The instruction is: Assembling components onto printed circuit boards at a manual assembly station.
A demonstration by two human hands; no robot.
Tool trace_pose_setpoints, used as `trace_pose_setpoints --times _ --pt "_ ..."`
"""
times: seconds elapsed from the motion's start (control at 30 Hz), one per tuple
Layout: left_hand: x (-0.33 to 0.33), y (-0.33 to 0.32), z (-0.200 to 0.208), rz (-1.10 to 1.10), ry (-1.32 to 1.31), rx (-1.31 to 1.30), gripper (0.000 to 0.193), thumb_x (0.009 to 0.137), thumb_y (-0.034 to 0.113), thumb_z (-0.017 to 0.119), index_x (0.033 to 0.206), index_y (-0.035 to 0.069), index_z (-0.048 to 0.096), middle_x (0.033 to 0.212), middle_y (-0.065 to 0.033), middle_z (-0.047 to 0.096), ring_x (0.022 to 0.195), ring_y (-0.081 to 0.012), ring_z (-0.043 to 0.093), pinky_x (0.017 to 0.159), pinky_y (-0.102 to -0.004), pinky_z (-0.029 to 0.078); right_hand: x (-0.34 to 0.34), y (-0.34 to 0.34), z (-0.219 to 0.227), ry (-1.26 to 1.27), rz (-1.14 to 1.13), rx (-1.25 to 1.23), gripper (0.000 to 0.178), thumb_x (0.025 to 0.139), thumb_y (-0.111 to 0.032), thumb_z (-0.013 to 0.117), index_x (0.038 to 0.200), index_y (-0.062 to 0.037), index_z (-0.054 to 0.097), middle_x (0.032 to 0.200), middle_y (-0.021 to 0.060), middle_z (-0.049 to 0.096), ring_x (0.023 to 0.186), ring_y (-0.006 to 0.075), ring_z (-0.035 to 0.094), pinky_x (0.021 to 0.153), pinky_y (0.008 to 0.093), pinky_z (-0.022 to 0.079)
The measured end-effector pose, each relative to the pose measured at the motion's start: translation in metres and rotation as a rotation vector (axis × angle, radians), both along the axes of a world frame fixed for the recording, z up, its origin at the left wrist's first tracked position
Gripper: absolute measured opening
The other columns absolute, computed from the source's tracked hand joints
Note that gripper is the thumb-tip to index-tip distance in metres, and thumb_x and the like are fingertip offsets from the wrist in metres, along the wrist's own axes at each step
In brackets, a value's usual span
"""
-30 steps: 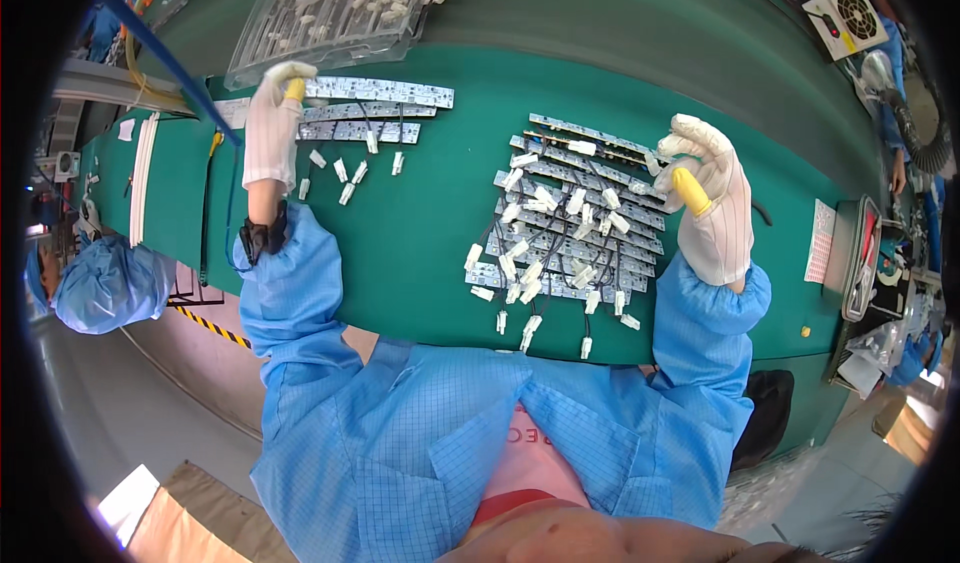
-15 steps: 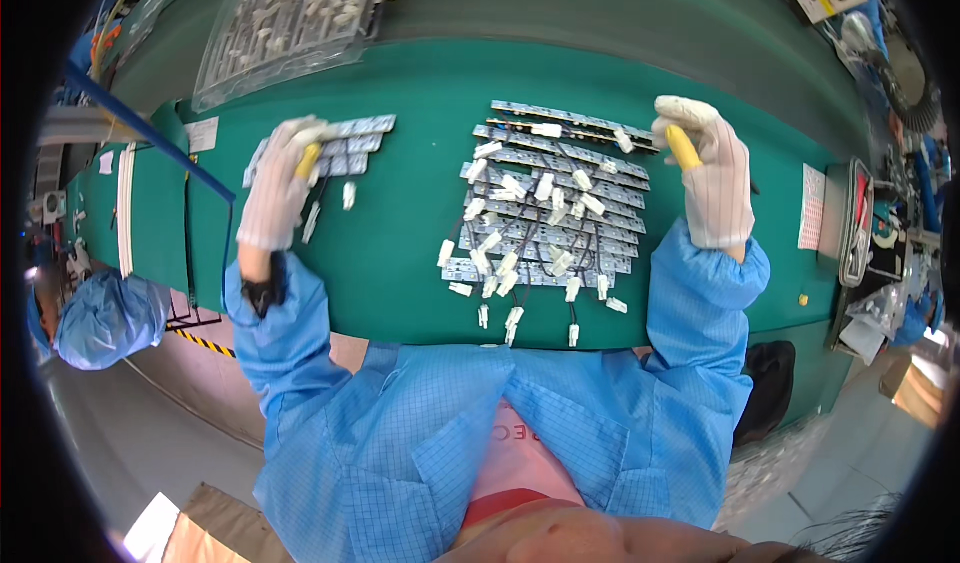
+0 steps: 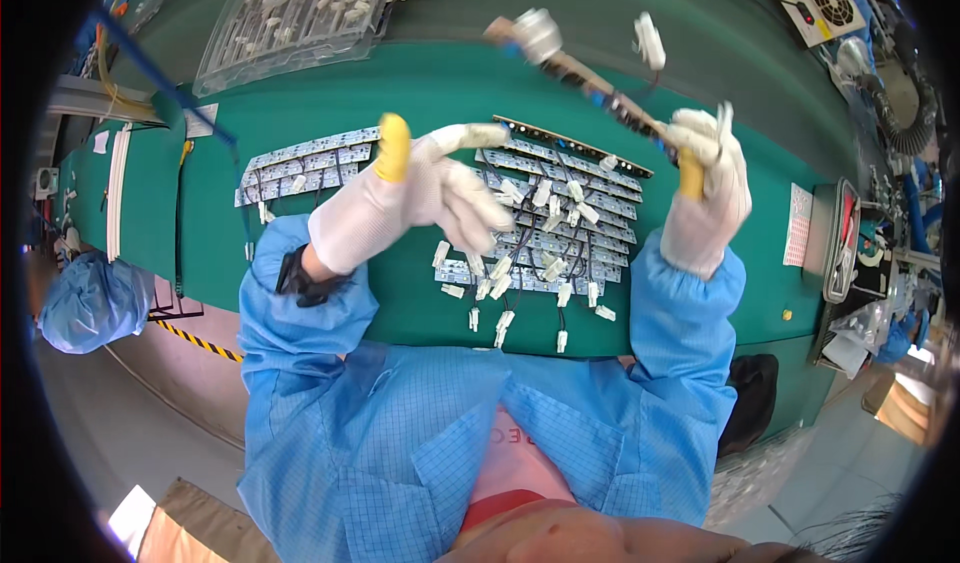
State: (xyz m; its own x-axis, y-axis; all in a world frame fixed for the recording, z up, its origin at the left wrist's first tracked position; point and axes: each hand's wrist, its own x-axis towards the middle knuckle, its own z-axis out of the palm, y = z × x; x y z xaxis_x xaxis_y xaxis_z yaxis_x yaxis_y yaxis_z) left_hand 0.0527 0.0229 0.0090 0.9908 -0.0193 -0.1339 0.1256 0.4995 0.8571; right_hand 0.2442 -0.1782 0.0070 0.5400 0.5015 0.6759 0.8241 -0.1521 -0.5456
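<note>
My right hand (image 3: 708,198), in a white glove with a yellow thumb cover, grips one end of a narrow circuit board strip (image 3: 610,96). The strip is raised and tilted above the far side of the mat, blurred by motion. A white connector (image 3: 649,41) shows beside it in the air. My left hand (image 3: 425,191), gloved alike, is spread open with nothing in it, over the left end of the middle group of LED board strips (image 3: 618,210). White plugs on dark wires lie across that group. A smaller set of LED board strips (image 3: 312,151) lies to the left.
A clear plastic tray (image 3: 290,38) of white-plugged parts stands at the far left. A blue cord (image 3: 165,68) crosses the left side. On the right are a printed sheet (image 3: 797,225), a metal box (image 3: 843,243) and a fan unit (image 3: 822,8). Another person's blue sleeve (image 3: 95,298) shows far left.
My left hand has left the left-hand strips and moved right, fingers opening. My right hand has lifted a strip from the back of the middle group.
</note>
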Motion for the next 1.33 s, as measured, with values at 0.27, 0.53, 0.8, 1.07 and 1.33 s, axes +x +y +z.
trace_pose_setpoints --times 0.27,0.53,0.8,1.07,1.33 --pt "-0.009 0.004 -0.03 0.303 -0.137 0.315 0.08 0.083 0.062 0.055 0.127 -0.004 0.044 0.09 -0.0085 0.064 0.067 0.0042 0.043 0.058 -0.0109 0.035 -0.01 0.001 0.002 0.042 0.269 -0.094 0.052 0.072 -0.009 0.072 0.12 -0.0028 0.054 0.106 0.0128 0.06 0.095 0.0237 0.061 0.083 0.0325 0.051" --pt "-0.011 -0.008 -0.012 0.45 -0.188 0.359 0.053 0.085 0.036 0.066 0.122 0.0 0.052 0.098 -0.0102 0.066 0.086 -0.011 0.059 0.064 -0.0211 0.045 -0.009 -0.016 0.012 0.883 0.243 -0.092 0.032 0.09 -0.022 0.06 0.112 -0.0001 0.054 0.073 0.0008 0.056 0.049 0.0029 0.043 0.048 0.0157 0.033" --pt "-0.021 0.001 -0.029 0.57 -0.27 0.554 0.049 0.078 0.03 0.071 0.115 0.001 0.058 0.094 -0.0081 0.069 0.08 -0.0121 0.065 0.071 -0.0238 0.05 -0.006 -0.018 0.005 0.963 0.373 0.013 0.036 0.09 -0.028 0.061 0.112 -0.0002 0.055 0.075 -0.003 0.054 0.058 -0.0007 0.043 0.052 0.0138 0.031" --pt "-0.022 0.005 -0.021 0.555 -0.185 0.707 0.051 0.079 0.04 0.068 0.113 0.002 0.061 0.086 -0.0064 0.071 0.075 -0.0095 0.065 0.069 -0.0223 0.048 -0.004 -0.021 0.008 1.011 0.41 0.043 0.04 0.089 -0.028 0.062 0.111 0.0045 0.052 0.069 0.0042 0.059 0.048 0.0042 0.047 0.045 0.0174 0.036" --pt "-0.016 0.002 -0.014 0.559 -0.169 0.555 0.069 0.08 0.053 0.063 0.117 -0.005 0.054 0.087 -0.0144 0.068 0.077 -0.0169 0.067 0.072 -0.025 0.051 -0.004 -0.027 0.009 1.018 0.417 0.049 0.05 0.083 -0.035 0.069 0.114 0.0003 0.053 0.072 0.007 0.062 0.051 0.0074 0.051 0.05 0.0203 0.041"
